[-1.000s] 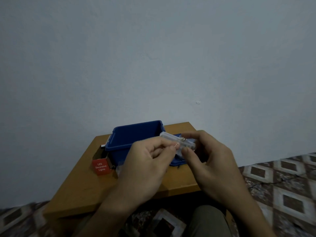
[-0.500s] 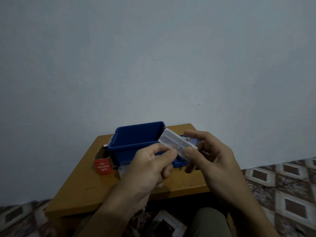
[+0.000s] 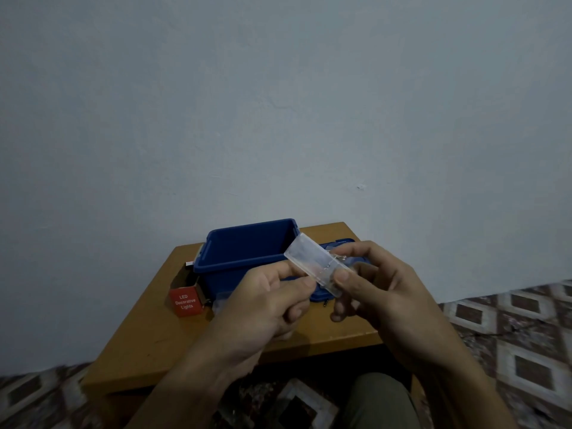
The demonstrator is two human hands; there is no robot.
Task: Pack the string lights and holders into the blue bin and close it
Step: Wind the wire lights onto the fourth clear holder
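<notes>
A clear plastic holder (image 3: 312, 262) with thin wire on it is held above the table, tilted up toward the left. My right hand (image 3: 380, 292) pinches its lower right end between thumb and fingers. My left hand (image 3: 266, 301) has thumb and forefinger closed at the holder's lower left edge; whether it grips the holder or a thin wire I cannot tell. Behind the hands stands the open blue bin (image 3: 244, 252). Its blue lid (image 3: 337, 243) lies flat to the right of it, mostly hidden by my fingers.
A small red box (image 3: 185, 300) labelled LED Decorative Lights sits left of the bin on the wooden table (image 3: 161, 332). Something pale (image 3: 221, 300) lies by the bin's front. A plain wall rises behind; patterned floor (image 3: 510, 335) surrounds the table.
The holder has been turned from nearly level to tilted, its left end lifted over the bin's corner. My left hand has dropped lower, and my right hand's fingers have spread a little.
</notes>
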